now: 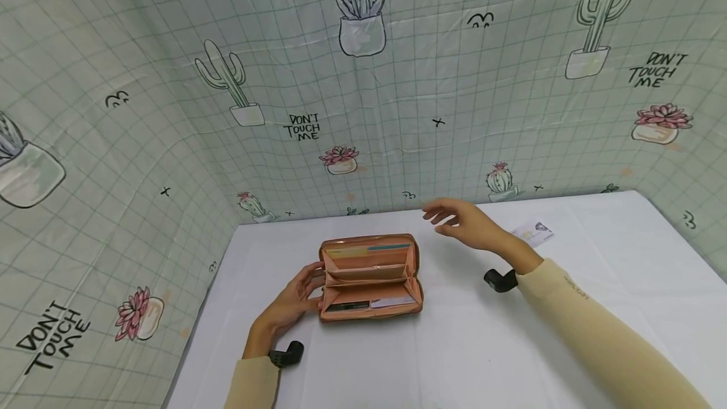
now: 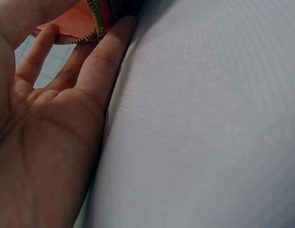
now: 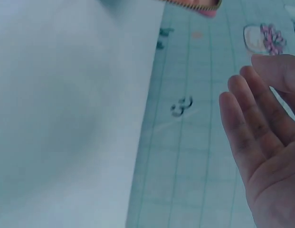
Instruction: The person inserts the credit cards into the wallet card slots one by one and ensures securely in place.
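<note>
An unzipped tan zip-around wallet (image 1: 372,275) stands spread on the white table in the head view, its inner pockets facing up. Slim cards or papers show in its slots, along the upper and lower sides. At its left edge, my left hand (image 1: 295,298) holds it between thumb and fingers. The left wrist view has this hand (image 2: 57,109) close to the tabletop, by the wallet's brass-coloured zip (image 2: 96,21). My right hand (image 1: 468,225) is raised above the table, right of the wallet, with loosely bent fingers and nothing in them. Its palm (image 3: 275,185) appears bare in the right wrist view.
A pale printed card or note (image 1: 534,233) lies on the white table (image 1: 454,358) behind my right forearm, which partly covers it. A gridded curtain (image 1: 409,93) with cactus drawings rises behind the table and along its sides. Each wrist carries a black camera.
</note>
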`<state>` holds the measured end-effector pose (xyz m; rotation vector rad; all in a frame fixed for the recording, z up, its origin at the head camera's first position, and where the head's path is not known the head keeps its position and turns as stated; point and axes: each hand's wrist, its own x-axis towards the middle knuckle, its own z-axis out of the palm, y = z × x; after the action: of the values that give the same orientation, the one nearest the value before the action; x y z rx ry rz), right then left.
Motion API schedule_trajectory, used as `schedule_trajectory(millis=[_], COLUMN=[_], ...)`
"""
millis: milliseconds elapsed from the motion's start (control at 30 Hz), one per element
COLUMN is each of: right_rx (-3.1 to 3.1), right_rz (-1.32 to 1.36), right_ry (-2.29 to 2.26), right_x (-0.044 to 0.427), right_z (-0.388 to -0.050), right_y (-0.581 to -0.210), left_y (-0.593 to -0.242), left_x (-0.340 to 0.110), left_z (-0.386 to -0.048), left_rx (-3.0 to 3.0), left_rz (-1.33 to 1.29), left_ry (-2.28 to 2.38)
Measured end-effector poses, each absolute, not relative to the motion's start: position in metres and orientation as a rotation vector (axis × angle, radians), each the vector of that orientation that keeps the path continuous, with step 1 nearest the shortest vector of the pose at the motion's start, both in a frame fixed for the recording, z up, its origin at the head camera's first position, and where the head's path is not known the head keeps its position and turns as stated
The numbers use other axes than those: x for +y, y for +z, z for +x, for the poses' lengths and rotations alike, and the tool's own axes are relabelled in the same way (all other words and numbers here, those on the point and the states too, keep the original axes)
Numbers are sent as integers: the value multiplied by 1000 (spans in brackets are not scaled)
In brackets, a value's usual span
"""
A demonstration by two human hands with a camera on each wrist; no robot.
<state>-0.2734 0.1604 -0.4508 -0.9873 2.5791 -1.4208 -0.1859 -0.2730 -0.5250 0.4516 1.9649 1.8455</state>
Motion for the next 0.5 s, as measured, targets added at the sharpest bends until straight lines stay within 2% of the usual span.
schedule_trajectory(millis=[500], right_rx=[2804], right_rz=[-597], right_ry=[-1444], right_x=[258], right_z=[-258], right_y=[-483], left_y=[-524], left_x=[-273], left_z=[-186], left_rx=[1956], left_rz=[427], left_ry=[1855])
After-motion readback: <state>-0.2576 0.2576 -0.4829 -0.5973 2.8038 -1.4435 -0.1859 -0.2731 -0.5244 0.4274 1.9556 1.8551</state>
